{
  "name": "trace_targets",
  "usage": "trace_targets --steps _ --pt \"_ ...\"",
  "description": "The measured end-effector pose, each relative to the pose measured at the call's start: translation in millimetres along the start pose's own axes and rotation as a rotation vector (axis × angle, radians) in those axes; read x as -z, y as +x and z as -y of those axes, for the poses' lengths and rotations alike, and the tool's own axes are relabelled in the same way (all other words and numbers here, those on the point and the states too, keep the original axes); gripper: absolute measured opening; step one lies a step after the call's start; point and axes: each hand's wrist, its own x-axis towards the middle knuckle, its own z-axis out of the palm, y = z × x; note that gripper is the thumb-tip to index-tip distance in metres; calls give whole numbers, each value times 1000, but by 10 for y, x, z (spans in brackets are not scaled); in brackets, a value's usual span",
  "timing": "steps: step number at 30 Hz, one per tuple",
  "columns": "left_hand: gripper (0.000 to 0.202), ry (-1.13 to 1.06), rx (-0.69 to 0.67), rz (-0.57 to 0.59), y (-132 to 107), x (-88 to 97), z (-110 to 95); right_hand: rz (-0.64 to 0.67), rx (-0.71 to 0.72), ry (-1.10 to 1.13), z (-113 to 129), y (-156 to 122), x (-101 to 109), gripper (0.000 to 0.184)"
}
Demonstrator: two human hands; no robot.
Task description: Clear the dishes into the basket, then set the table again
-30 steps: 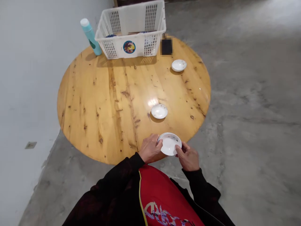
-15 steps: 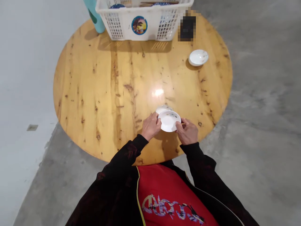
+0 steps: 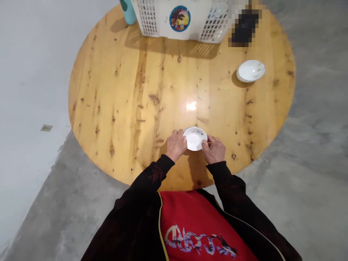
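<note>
Near the table's front edge, a small white bowl (image 3: 195, 139) with a few dark marks inside its far wall is held between my two hands. My left hand (image 3: 176, 144) grips its left rim, thumb at the edge and fingers curled round the outside. On the opposite side my right hand (image 3: 214, 148) pinches the right rim, with a thin light-coloured strip by its fingers that I cannot make out. A second rim shows only as a sliver along the far side; the rest of that piece is hidden beneath the bowl.
Another white bowl (image 3: 250, 71) stands at the right on the round wooden table (image 3: 108, 90). At the back are a white plastic basket (image 3: 163, 21), a teal container (image 3: 128, 12) and a dark pixelated object (image 3: 244, 28). A white wall borders the left.
The held bowl now covers the second white piece, which showed behind it at the upper left before. The view has shifted, so the basket and the other bowl appear further right.
</note>
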Motion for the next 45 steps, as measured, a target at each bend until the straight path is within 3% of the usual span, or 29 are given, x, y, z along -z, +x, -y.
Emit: trace_targets --steps 17,21,24,29,33,38,45 --pt "31 30 48 -29 56 32 36 133 41 -123 -13 100 -73 44" --pt "31 -12 66 -73 94 30 80 213 0 11 -8 151 -97 43" --pt "27 -65 75 -14 133 13 93 255 -38 141 -1 184 -138 41" --pt "24 -120 100 1 157 -8 100 187 -71 197 80 158 -157 37" --pt "20 -198 51 14 48 -34 150 126 -93 300 99 -40 -78 41" --pt "16 -304 -55 60 -236 -137 191 55 -187 426 36 -488 89 42" --pt "15 -325 -70 156 -673 -235 -4 115 -278 576 -114 -990 374 47"
